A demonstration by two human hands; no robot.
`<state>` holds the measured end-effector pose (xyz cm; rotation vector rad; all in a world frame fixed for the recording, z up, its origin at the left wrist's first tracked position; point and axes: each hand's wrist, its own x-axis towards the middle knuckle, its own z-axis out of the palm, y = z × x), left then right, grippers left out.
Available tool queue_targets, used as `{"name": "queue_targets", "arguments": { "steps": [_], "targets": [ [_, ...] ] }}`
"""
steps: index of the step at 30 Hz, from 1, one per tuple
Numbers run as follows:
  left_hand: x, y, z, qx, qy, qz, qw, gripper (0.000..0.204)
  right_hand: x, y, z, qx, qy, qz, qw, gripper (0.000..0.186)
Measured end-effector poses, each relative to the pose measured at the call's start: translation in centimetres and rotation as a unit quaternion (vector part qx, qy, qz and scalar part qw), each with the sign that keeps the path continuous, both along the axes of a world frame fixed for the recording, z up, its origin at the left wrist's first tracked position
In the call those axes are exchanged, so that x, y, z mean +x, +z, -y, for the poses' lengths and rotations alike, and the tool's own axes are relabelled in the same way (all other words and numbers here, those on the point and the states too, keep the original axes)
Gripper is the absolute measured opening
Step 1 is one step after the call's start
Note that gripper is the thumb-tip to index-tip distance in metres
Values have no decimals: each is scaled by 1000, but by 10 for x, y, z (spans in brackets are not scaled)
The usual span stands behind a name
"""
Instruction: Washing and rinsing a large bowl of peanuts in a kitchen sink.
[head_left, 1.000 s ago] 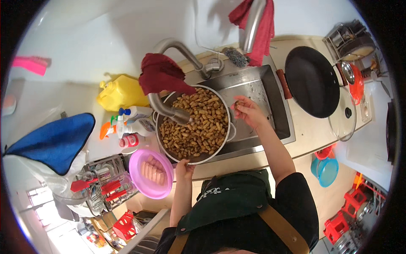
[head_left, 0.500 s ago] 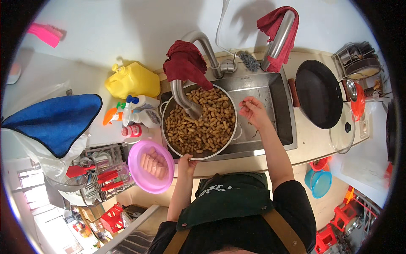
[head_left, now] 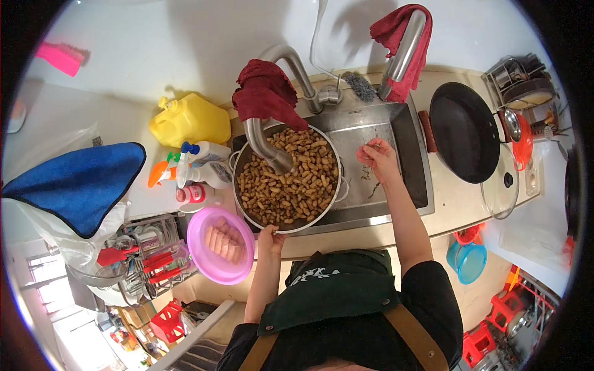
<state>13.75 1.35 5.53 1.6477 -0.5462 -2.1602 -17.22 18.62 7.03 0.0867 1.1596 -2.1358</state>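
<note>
The pale desk [head_left: 349, 235] runs across the middle of my view, and the steel sink [head_left: 414, 167] is let into it, at the centre and right of centre. A black pan [head_left: 464, 133] sits on the desk in the upper right. The pot [head_left: 245, 162] I attend to stands at the left part of the sink, near the frame's centre, well loaded with unshelled peanuts. Left of it, just beside, is a pink tub [head_left: 195, 247]. The tap [head_left: 264, 153], draped with a dark red cloth [head_left: 265, 86], bends over the pot; I cannot tell whether water runs.

The left hand [head_left: 270, 241] has its grip clamped on the pot's lower rim. The right hand [head_left: 378, 159] hangs above the sink, right of the pot, fingers curled; whether that grip is together on something small or slightly apart, I cannot tell.

Smallest, I see the brown peanuts [head_left: 297, 191] inside the pot and dark scraps [head_left: 372, 190] on the sink floor below the right hand.

I judge the step in hand to be picking scraps out from the peanuts. The next move, I think, calls for the right fingers to return over the pot, with the left grip steadying its rim.
</note>
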Motion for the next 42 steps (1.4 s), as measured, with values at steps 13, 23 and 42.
{"name": "queue_targets", "arguments": {
  "steps": [13,23,42],
  "targets": [
    [-8,-28,7,47,-21,7,999,29,9,-22,-8,114,21,-35,993,21],
    [-36,-21,-1,50,-51,70,995,26,71,-120,16,368,-63,-7,928,15],
    [-56,-105,26,159,12,196,968,49,84,-121,43,560,-34,118,819,31]
  ]
}}
